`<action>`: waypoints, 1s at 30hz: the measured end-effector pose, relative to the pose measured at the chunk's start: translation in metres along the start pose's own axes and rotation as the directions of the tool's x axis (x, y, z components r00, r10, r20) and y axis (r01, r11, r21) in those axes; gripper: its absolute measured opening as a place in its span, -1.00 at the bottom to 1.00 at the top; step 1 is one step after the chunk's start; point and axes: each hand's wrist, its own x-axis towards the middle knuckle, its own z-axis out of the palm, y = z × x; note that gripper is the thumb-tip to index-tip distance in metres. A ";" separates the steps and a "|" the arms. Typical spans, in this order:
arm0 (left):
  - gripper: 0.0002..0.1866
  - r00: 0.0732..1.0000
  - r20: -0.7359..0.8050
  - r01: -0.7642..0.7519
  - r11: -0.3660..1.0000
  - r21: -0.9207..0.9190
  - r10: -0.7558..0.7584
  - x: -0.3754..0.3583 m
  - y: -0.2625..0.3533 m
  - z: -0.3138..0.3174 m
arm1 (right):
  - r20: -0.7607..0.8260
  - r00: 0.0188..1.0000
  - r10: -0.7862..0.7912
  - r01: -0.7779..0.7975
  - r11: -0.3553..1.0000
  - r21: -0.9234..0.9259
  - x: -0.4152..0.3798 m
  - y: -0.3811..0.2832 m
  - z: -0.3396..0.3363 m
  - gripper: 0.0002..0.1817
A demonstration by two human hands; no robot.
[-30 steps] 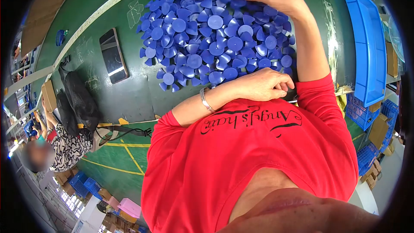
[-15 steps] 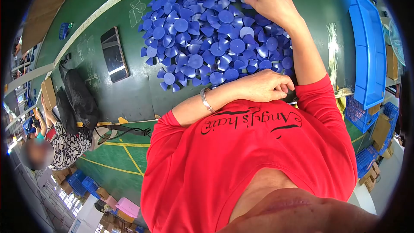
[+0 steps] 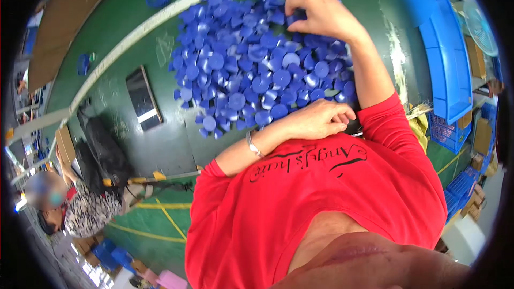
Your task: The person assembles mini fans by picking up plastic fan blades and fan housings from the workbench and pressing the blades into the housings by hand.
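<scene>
Your right hand reaches into the top of the pile of blue caps at upper centre, fingers curled, seemingly pinching one. Your left hand, loosely closed, rests at the pile's near edge, bracing on the green table.

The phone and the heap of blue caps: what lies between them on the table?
In the head view, only bare green table lies between the phone and the heap of blue caps.
</scene>
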 end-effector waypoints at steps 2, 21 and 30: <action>-0.72 0.999 -0.007 0.031 0.997 -0.076 -0.031 0.000 0.002 0.002 | 0.014 1.000 -0.002 0.000 0.991 0.136 0.000 -0.001 -0.012 -0.70; -0.61 0.983 0.163 0.128 0.945 -0.300 -0.082 0.001 -0.007 -0.001 | 0.269 0.884 0.382 -0.397 0.314 0.862 -0.035 -0.041 -0.039 -0.64; -0.69 0.995 0.102 0.029 0.972 -0.233 -0.005 0.005 -0.014 0.003 | -0.245 0.890 0.385 -0.349 0.920 0.178 -0.036 -0.017 -0.027 -0.79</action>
